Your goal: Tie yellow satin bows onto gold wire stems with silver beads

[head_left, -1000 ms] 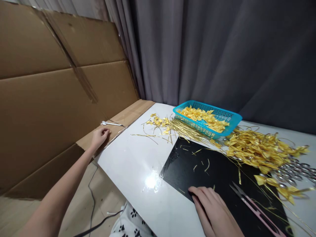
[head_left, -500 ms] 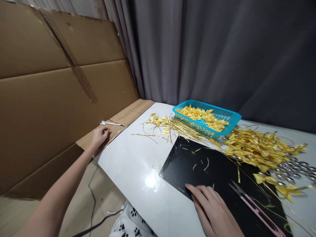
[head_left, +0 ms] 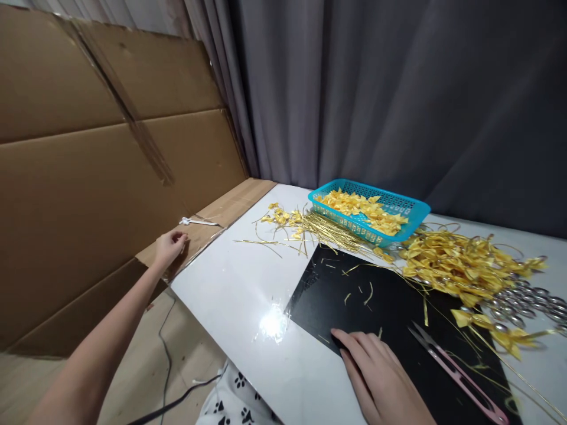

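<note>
My left hand point(head_left: 170, 249) is over the cardboard flap point(head_left: 208, 227) at the table's left edge. Its fingers are curled in, and anything inside them is hidden. Just beyond it lies a thin white stick point(head_left: 199, 222) with a small knob at one end. My right hand point(head_left: 376, 369) rests with fingers stretched out and close together on the near edge of the black mat point(head_left: 336, 295), nothing visibly gripped. To its right on the mat lie pink-handled scissors point(head_left: 460, 375), blades pointing away. Short gold ribbon scraps point(head_left: 369, 293) are scattered on the mat.
A blue basket point(head_left: 414, 221) of yellow bows stands at the back. Gold twist ties point(head_left: 332, 230) lie before it. To the right are a pile of yellow bows point(head_left: 460, 265) and silvery oval pieces point(head_left: 527, 304). A tall cardboard panel point(head_left: 88, 195) borders the left side.
My left hand has shifted slightly left and down over the cardboard flap, its fingers still curled. My right hand stays nearly in place on the mat.
</note>
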The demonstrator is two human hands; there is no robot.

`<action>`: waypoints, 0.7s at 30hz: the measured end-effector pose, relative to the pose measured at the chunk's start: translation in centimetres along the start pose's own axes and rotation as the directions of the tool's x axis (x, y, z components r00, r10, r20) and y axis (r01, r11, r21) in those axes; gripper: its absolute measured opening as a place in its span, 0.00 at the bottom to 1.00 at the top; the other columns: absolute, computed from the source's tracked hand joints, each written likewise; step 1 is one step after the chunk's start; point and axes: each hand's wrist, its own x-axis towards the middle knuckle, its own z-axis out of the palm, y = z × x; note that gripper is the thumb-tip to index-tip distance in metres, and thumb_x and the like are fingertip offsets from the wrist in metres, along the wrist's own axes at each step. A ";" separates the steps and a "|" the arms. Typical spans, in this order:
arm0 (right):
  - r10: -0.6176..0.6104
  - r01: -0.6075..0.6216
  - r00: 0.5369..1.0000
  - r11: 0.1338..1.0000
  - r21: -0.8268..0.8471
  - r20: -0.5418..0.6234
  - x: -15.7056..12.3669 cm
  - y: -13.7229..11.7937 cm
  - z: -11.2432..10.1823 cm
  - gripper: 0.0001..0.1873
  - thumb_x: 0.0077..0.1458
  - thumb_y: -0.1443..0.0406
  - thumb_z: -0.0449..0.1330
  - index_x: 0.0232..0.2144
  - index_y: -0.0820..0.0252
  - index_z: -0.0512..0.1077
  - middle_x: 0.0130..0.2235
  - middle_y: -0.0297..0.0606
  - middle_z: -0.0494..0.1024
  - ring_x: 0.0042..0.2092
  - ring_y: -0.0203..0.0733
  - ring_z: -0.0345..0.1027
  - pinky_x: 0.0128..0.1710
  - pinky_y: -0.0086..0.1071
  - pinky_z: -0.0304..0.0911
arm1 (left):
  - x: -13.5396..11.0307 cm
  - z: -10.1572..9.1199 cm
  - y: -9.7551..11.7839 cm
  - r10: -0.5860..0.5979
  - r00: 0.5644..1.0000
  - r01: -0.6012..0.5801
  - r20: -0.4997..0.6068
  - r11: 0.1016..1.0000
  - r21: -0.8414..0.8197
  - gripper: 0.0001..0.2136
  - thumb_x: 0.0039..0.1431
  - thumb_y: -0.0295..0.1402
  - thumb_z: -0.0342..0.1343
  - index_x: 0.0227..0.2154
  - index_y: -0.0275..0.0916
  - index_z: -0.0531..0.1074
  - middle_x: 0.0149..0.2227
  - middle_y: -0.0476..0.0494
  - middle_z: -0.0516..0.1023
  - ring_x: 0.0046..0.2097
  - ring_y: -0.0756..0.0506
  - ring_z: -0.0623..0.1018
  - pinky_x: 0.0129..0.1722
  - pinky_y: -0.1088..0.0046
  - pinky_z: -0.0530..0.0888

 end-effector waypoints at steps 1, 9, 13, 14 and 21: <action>0.002 -0.002 1.000 1.000 0.001 -0.002 0.1 0.0 0.0 0.15 0.60 0.72 0.44 0.45 0.61 0.66 0.31 0.38 0.73 0.31 0.38 0.68 0.32 0.32 0.63 | 0.0 0.0 0.0 0.006 1.000 -0.006 0.001 1.000 0.007 0.13 0.60 0.36 0.53 0.46 0.36 0.69 0.47 0.41 0.72 0.44 0.43 0.75 0.41 0.61 0.74; 0.018 -0.019 1.000 1.000 -0.012 -0.013 0.2 -0.2 -0.2 0.14 0.61 0.70 0.43 0.44 0.61 0.64 0.31 0.36 0.74 0.31 0.39 0.69 0.33 0.33 0.63 | 0.2 0.6 0.0 0.025 0.999 -0.028 0.032 0.997 0.078 0.13 0.61 0.36 0.52 0.47 0.36 0.68 0.48 0.41 0.72 0.44 0.43 0.74 0.42 0.60 0.74; 0.026 -0.026 0.999 0.999 -0.032 -0.019 0.1 -0.2 -0.3 0.13 0.61 0.69 0.43 0.44 0.62 0.64 0.31 0.37 0.74 0.31 0.39 0.70 0.33 0.33 0.64 | 0.3 0.6 0.0 0.046 0.997 -0.053 0.068 0.993 0.104 0.13 0.61 0.36 0.52 0.46 0.37 0.69 0.48 0.41 0.72 0.45 0.43 0.74 0.43 0.60 0.74; 0.030 -0.031 0.999 0.999 -0.037 -0.021 0.2 -0.2 -0.3 0.12 0.62 0.69 0.43 0.44 0.63 0.64 0.30 0.37 0.74 0.31 0.39 0.70 0.33 0.33 0.64 | 0.3 0.7 0.0 0.051 0.996 -0.059 0.075 0.992 0.108 0.13 0.61 0.36 0.52 0.46 0.37 0.69 0.48 0.41 0.72 0.45 0.43 0.74 0.43 0.60 0.74; 0.044 -0.045 0.998 0.998 -0.039 -0.035 0.4 -0.3 -0.4 0.12 0.62 0.69 0.43 0.44 0.63 0.63 0.30 0.36 0.74 0.31 0.39 0.70 0.33 0.33 0.64 | 0.1 0.9 -0.1 0.040 0.997 -0.048 0.069 0.991 0.124 0.13 0.61 0.36 0.52 0.46 0.37 0.69 0.47 0.41 0.72 0.44 0.43 0.75 0.42 0.60 0.74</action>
